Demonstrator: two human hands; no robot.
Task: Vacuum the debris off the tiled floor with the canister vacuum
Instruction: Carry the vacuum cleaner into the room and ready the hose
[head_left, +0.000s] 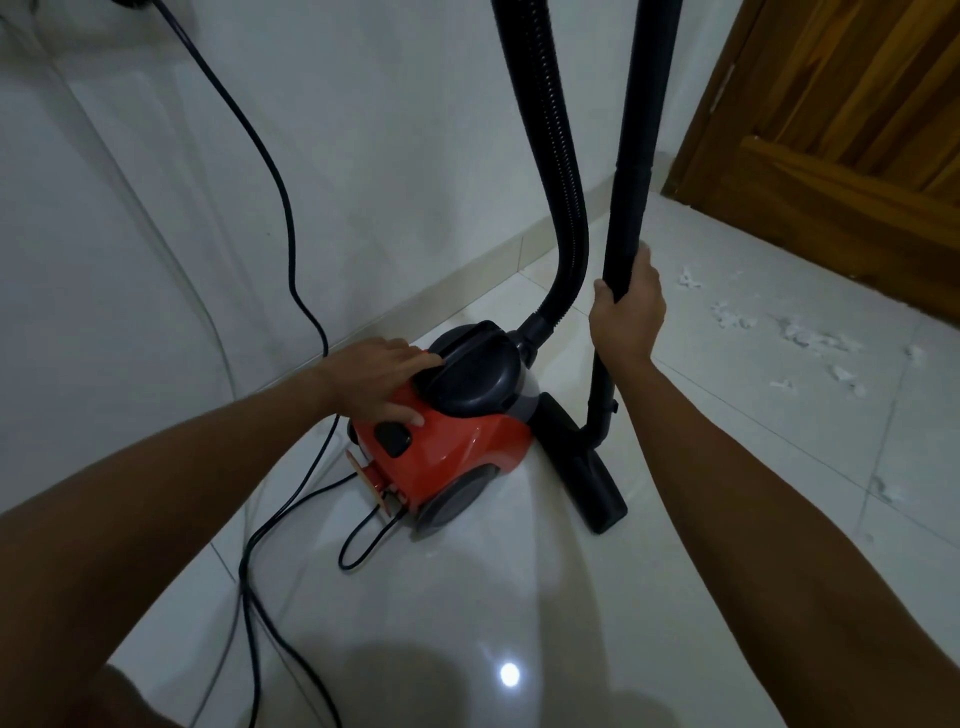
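A red and black canister vacuum (457, 441) stands on the glossy white tiled floor (519, 597) near the wall. My left hand (376, 376) lies flat on its top, fingers straight beside the black handle, thumb near the black button (393, 437). My right hand (628, 306) grips the upright black wand (636, 156), whose floor head (587, 478) sits on the tiles just right of the canister. The ribbed hose (556, 156) rises from the canister's front. White paper scraps (810, 338) lie scattered on the floor to the right.
A black power cord (283, 218) runs down the white wall (363, 130) and loops over the floor behind the canister. A wooden door (841, 130) closes the far right. A pale curved object fills the left side.
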